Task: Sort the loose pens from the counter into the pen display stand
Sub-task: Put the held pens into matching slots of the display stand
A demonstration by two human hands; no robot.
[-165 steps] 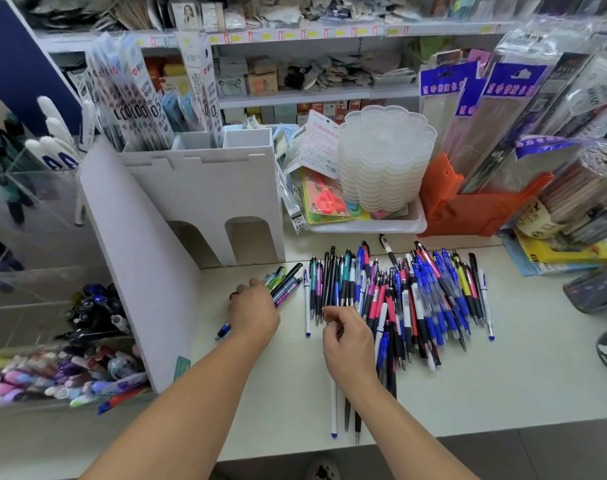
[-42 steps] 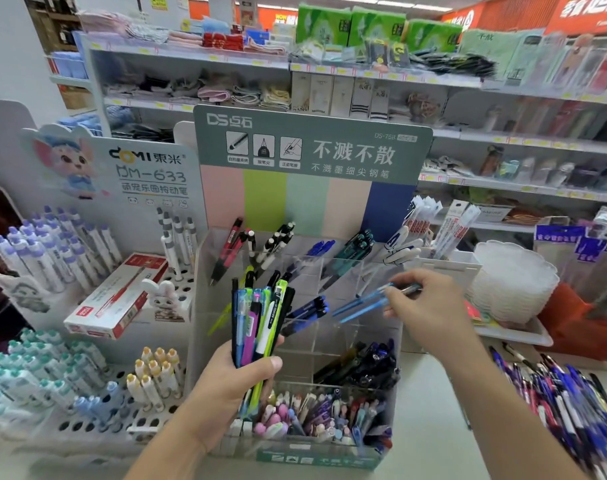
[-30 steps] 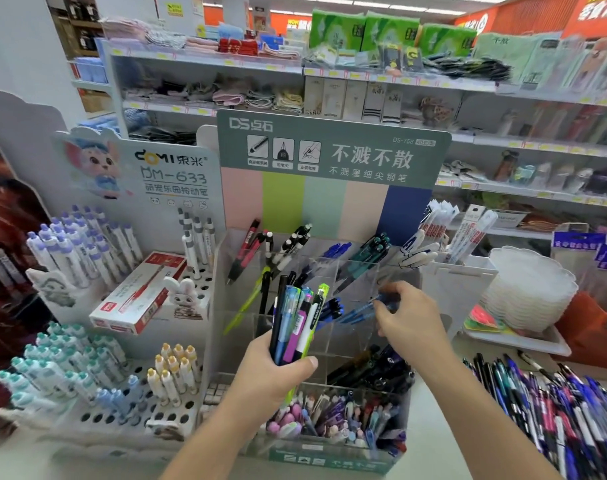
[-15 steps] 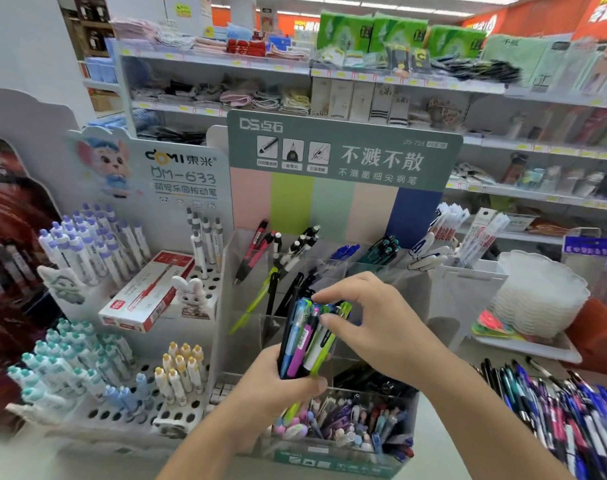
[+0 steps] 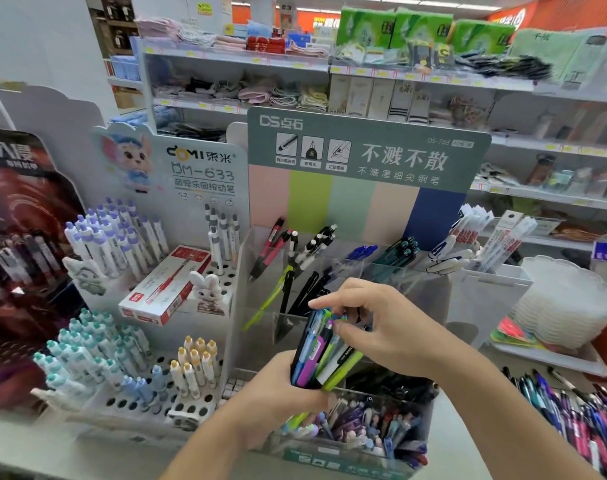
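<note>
Right now the left hand (image 5: 278,393) is wrapped tight around a bundle of pens (image 5: 321,355), blue, purple, black and lime-green barrels standing upright and fanned a little at the top. The right hand (image 5: 388,332) reaches over from the right, its thumb and bent fingers pinching at the upper ends of that bundle while the forefinger sticks out to the left, free of the pens; which single pen it has cannot be made out.

Both hands hang in front of the clear pen display stand (image 5: 430,306), which sits on the counter (image 5: 465,431) toward its back edge. Its upper compartments hold red, black-and-white, blue and dark teal pens leaning left; the low front tray (image 5: 368,427) is packed with mixed pens just beneath the left fist. A grey-green header card (image 5: 364,150) with pastel stripes rises behind the stand.

Just left of the stand is a white peg-hole rack (image 5: 149,344) of capped pens, with a red-and-white box (image 5: 165,285) lying on it. At the counter's right edge lie the loose pens (image 5: 582,420), blurred, well apart from the hands. Near them, further back, stands a stack of white scalloped trays (image 5: 569,303).
</note>
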